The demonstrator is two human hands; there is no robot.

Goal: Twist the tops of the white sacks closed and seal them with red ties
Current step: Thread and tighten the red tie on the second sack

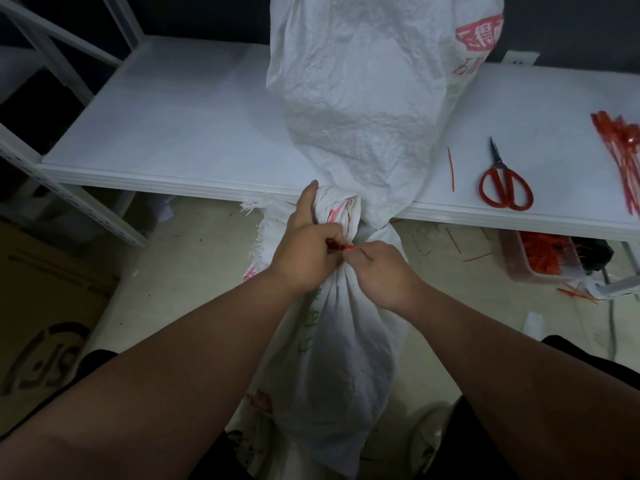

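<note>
Left hand gripping twisted sack neck, right hand pinching red tie at neck, scissors on bench right of sack

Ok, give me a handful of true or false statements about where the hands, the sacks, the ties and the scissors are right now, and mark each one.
1. Both hands, the left hand and the right hand, pinch a red tie at the twisted neck of the white sack. True.
2. The scissors are in the right hand. False: they lie on the white shelf, to the right.
3. A second white sack lies on the shelf. True.
4. The scissors have blue handles. False: the handles are red.
5. A bundle of red ties lies at the right edge of the shelf. True.
</note>
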